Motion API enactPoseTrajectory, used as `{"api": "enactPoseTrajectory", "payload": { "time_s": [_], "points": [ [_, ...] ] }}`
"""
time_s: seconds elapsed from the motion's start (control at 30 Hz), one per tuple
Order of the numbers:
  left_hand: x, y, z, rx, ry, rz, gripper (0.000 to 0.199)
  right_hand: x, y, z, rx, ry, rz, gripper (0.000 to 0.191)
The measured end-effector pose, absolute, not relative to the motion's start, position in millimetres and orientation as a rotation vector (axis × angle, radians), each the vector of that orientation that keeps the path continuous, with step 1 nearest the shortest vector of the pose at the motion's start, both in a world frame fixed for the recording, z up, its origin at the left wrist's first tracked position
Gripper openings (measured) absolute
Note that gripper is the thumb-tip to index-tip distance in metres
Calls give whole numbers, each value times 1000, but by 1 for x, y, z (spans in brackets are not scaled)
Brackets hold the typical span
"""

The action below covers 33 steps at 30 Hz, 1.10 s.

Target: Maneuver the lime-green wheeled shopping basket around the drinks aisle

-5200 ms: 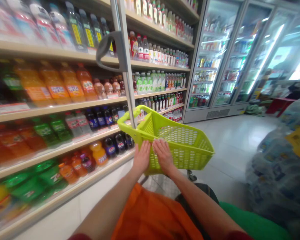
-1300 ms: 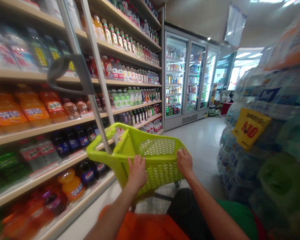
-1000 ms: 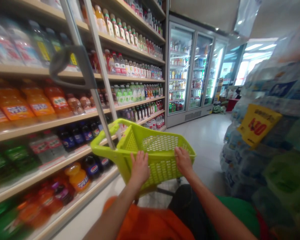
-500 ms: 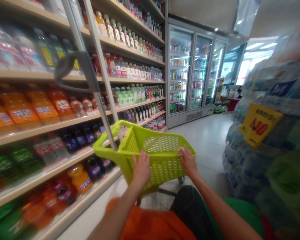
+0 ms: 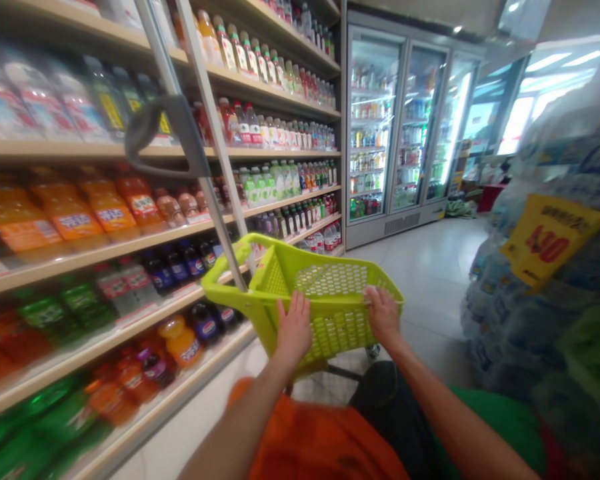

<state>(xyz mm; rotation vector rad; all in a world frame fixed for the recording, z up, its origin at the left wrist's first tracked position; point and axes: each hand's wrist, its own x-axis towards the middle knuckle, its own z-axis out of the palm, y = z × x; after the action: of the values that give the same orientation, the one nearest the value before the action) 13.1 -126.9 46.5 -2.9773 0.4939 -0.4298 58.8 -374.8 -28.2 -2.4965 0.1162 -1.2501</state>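
Note:
A lime-green shopping cart (image 5: pixel 330 337) with a perforated basket stands in front of me, beside the drink shelves. My left hand (image 5: pixel 296 327) rests on the basket's near rim, fingers stretched out and lying over it. Farther right along the same rim is my right hand (image 5: pixel 381 312), its fingers closed. A small crumpled whitish thing (image 5: pixel 369 294) shows at those fingers; its kind is unclear, and so is whether they also grip the rim. Low in the view lies orange cloth (image 5: pixel 320 440) over my lap.
Shelves of bottled drinks (image 5: pixel 80 207) line the left, crossed by a metal pole with a grey handle (image 5: pixel 193 137). Glass-door coolers (image 5: pixel 375 127) stand at the back. On the right rise shrink-wrapped water bottles (image 5: pixel 500 307) with a yellow price sign (image 5: pixel 553 240). Tiled floor (image 5: pixel 430 273) runs between.
The whole view has shifted, so the cart, shelves and coolers appear a little farther right. Both hands stay at the same places on the basket rim.

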Motion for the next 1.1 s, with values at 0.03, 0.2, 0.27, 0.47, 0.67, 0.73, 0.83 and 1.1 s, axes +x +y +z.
{"api": "enactPoseTrajectory", "payload": {
  "time_s": [0.03, 0.2, 0.27, 0.47, 0.67, 0.73, 0.83, 1.1],
  "points": [
    [13, -127, 46, -2974, 492, -438, 63, 59, -362, -27, -2501, 43, -1239, 40],
    [11, -120, 52, -2951, 511, -456, 63, 63, -309, -17, -2488, -268, -1132, 43],
    [11, -111, 56, -2950, 459, -500, 64, 64, -314, -16, -2491, -239, -1113, 43],
    [13, -95, 56, -2912, 421, -548, 67, 62, -338, -18, -2479, 75, -1119, 41],
    [12, -99, 55, -2916, 426, -565, 63, 65, -275, -8, -2428, -274, -1083, 46],
    [11, -98, 57, -2914, 437, -554, 64, 66, -269, -6, -2419, -354, -1063, 47],
    [10, -97, 59, -2912, 452, -539, 65, 67, -282, -8, -2424, -319, -1051, 47],
    [9, -100, 56, -2933, 456, -559, 62, 65, -258, -6, -2378, -318, -1092, 47]
  ]
}}
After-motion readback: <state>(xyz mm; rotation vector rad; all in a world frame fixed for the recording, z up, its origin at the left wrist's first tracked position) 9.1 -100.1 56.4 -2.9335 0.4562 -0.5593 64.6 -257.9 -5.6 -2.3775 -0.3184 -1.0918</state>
